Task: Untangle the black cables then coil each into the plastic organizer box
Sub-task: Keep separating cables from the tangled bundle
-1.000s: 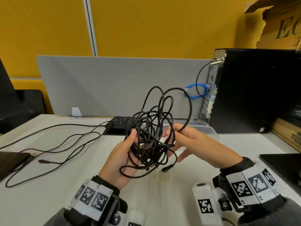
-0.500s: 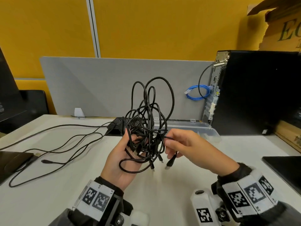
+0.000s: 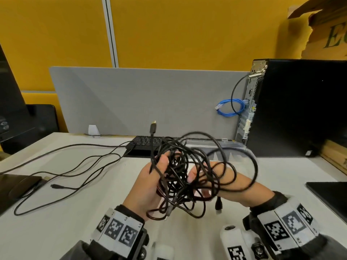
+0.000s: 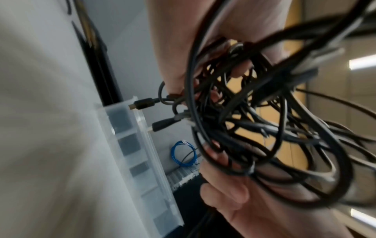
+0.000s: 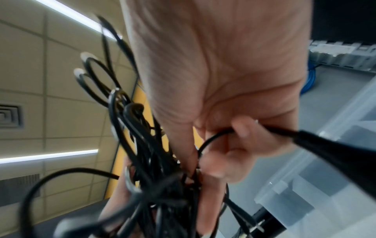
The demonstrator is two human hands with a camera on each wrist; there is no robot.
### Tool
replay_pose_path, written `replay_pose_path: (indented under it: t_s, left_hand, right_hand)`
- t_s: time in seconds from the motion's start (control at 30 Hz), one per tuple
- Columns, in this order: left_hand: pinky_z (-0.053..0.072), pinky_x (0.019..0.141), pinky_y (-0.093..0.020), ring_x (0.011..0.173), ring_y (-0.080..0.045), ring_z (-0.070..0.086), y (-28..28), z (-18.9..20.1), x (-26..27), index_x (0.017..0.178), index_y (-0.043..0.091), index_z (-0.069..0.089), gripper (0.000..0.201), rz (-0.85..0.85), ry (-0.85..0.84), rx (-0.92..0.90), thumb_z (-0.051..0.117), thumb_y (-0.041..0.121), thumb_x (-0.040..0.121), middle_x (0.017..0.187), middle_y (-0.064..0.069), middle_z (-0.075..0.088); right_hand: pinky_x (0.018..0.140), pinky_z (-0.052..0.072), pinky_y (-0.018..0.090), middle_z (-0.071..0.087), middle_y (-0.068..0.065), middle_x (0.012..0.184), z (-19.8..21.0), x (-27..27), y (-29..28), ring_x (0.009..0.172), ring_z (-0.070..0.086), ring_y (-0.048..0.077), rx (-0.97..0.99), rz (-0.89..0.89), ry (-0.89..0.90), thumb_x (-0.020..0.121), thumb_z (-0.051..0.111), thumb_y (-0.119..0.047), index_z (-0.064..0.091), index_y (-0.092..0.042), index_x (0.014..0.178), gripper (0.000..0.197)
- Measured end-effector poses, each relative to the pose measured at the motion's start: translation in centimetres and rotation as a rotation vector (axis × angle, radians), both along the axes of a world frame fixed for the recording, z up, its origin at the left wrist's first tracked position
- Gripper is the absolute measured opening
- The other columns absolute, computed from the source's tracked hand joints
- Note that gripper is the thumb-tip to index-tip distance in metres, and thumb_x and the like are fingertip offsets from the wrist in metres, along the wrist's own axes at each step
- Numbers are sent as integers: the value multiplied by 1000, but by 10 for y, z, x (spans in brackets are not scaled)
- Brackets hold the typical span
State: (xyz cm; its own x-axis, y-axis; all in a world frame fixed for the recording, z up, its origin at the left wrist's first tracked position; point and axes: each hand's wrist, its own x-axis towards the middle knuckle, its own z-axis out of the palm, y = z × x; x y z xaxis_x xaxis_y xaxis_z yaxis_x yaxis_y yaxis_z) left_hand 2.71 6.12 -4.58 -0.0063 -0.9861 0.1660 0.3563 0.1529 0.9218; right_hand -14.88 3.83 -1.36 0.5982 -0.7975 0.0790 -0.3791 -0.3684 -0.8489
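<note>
Yellow wall panels and a grey desk divider point(image 3: 150, 98) stand behind a white desk point(image 3: 56, 231), where a black computer tower point(image 3: 300, 109) sits at the right with a coiled blue cable point(image 3: 230, 109) hanging at its rear. Both hands hold a tangled bundle of black cables point(image 3: 185, 177) in the air above the desk. The left hand point(image 3: 148, 186) lies palm-up under the bundle with its thumb and fingers curled round the strands. The right hand point(image 3: 216, 182) comes in from the right, fingers pushed in among the loops; the right wrist view shows its curled fingers point(image 5: 242, 128) pinching a single strand. One plug point(image 3: 153, 128) sticks up above the tangle, and another point(image 3: 218, 204) dangles below the right hand. Wide loops swing out to the right, blurred. Just behind the hands, against the tower's foot, lies the clear plastic organizer box point(image 3: 234, 147), its compartments visible from the left wrist view. A black keyboard point(image 3: 144, 145) sits left of the box, and loose thin black cords point(image 3: 75, 166) trail across the desk's left side.
</note>
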Motion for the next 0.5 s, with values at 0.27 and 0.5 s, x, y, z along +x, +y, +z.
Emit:
replay_pose_path:
  t_s: [0.27, 0.5]
  left_hand:
    - [50, 91, -38, 103, -12, 63, -5, 0, 25, 106, 18, 61, 31, -14, -278, -4, 61, 2, 79, 108, 4, 69]
    - [56, 75, -49, 92, -25, 68, 2, 4, 14, 110, 14, 62, 40, -174, 94, 71, 59, 35, 76, 105, -10, 70]
  right_hand:
    - [76, 49, 45, 60, -1, 73, -12, -6, -24, 70, 58, 19, -340, -223, 32, 93, 53, -21, 49, -24, 84, 10]
    - [59, 37, 11, 48, -12, 68, -14, 8, -15, 64, 49, 2, -595, -264, -89, 92, 55, -15, 47, -24, 83, 16]
